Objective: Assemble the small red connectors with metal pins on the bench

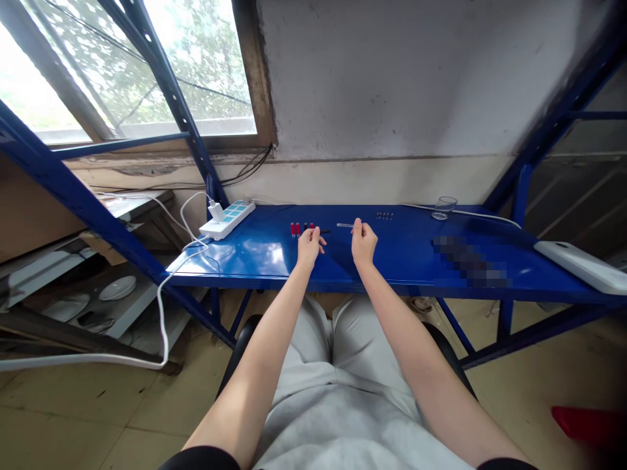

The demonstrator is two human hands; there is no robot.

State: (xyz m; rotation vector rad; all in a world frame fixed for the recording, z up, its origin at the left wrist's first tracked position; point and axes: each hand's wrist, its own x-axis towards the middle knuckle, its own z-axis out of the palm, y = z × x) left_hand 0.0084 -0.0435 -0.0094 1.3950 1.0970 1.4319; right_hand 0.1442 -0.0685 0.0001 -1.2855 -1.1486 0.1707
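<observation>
My left hand [309, 247] is above the blue table [255, 258], thumb and fingers closed in a pinch. A thin dark stick [325, 232] shows at its fingertips. Just behind that hand stand several small red and black cylinders [295, 229], partly covered by my fingers. To the right, my right hand [364, 242] is closed on a slender clear tube [345, 225] that points left toward my other hand. The tube and the dark stick are apart. Beyond my right hand, several tiny metallic pieces [385, 215] are lined up in a row.
A white power strip [228, 220] with a plugged-in cable is at the table's left end. A clear glass [444, 207] stands at the back right. Nearer are a blurred-out dark object [467, 261] and a white flat device [582, 264]. Blue frame posts [181, 111] flank the table.
</observation>
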